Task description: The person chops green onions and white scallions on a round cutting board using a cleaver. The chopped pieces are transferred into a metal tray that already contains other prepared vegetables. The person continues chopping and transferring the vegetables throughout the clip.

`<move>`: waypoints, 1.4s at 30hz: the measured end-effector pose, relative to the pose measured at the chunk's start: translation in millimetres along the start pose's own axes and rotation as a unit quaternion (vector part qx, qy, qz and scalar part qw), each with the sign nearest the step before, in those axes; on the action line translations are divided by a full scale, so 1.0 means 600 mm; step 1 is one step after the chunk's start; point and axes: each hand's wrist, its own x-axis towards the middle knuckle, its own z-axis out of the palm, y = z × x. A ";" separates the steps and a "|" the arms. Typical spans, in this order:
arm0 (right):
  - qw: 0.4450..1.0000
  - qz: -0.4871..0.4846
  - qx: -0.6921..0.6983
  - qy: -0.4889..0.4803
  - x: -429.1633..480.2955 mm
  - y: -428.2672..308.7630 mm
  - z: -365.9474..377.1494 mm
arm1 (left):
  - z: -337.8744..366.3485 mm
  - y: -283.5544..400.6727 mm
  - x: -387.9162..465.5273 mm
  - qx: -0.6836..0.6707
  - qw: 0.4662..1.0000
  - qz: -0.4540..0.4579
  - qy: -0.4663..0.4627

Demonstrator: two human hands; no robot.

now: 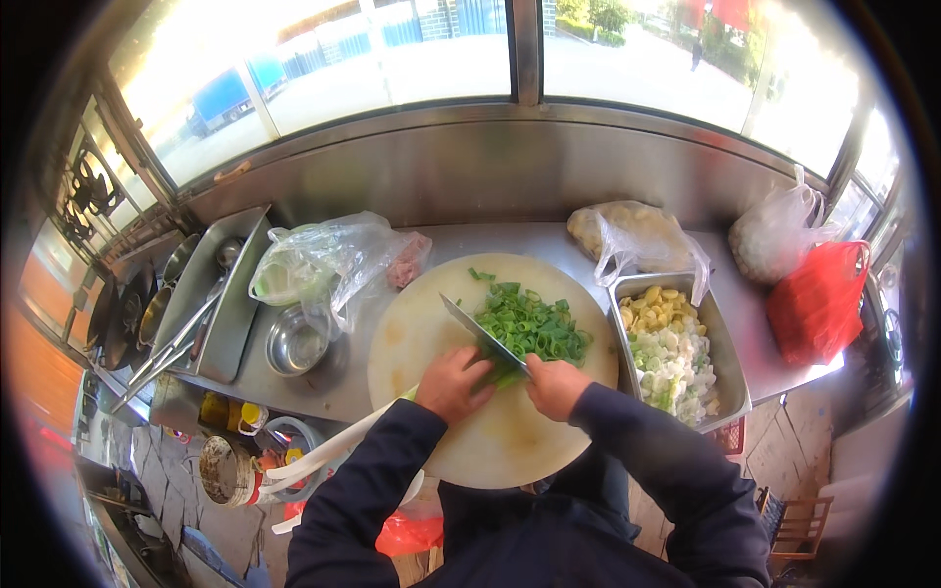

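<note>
My right hand (556, 386) is closed on the handle of a kitchen knife (481, 332), whose blade slants up to the left over a round cutting board (500, 441). My left hand (454, 386) holds a bunch of long scallions close to the blade. Their white ends (334, 450) stick out past my left sleeve, over the board's left edge. Chopped green scallion (533, 323) lies in a heap on the board beyond the knife. Part of the bunch is hidden under my left hand and the blade.
Right of the board stands a metal tray (735, 367) of sliced pieces. Plastic bags (639, 235) and a red bag (816, 305) sit behind and beside it. On the left are a metal bowl (296, 341), a bag of vegetables (323, 257) and a deep tray with ladles (246, 294).
</note>
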 end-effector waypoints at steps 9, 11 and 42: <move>0.997 -0.020 -0.021 -0.068 -0.096 -0.041 -0.114 | 0.002 -0.007 -0.006 -0.026 0.999 -0.007 0.018; 0.996 -0.003 -0.050 -0.077 -0.081 -0.032 -0.087 | -0.004 -0.003 -0.001 -0.020 1.000 -0.008 0.016; 0.999 -0.016 0.006 -0.038 0.019 -0.029 0.005 | -0.044 -0.001 -0.008 -0.019 0.998 0.012 -0.052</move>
